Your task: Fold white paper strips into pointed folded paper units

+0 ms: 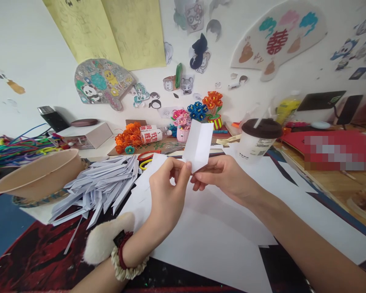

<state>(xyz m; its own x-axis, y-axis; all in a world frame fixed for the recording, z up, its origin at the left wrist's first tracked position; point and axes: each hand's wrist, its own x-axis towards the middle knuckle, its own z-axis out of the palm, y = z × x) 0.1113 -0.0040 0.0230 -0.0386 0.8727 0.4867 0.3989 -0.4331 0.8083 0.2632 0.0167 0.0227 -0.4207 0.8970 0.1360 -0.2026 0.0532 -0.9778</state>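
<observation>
A small white piece of paper (199, 144), creased lengthwise, stands tilted in the air above the table. My left hand (170, 189) pinches its lower left corner between thumb and fingers. At its lower right edge, my right hand (221, 175) grips the same paper, thumb toward me and the other fingers partly behind it. Large white paper sheets (210, 240) lie flat beneath both hands. Left of my left hand is a loose heap of folded white paper strips (105, 183). A fluffy white object (105, 240) lies beside my left wrist.
A beige bowl (39, 173) stands at the left, near colourful pipe cleaners (21, 148). Behind my hands are scissors (146, 159) with red and yellow handles and pipe-cleaner flowers (183, 120). A lidded cup with a straw (259, 138) stands right, beside a red folder (295, 142).
</observation>
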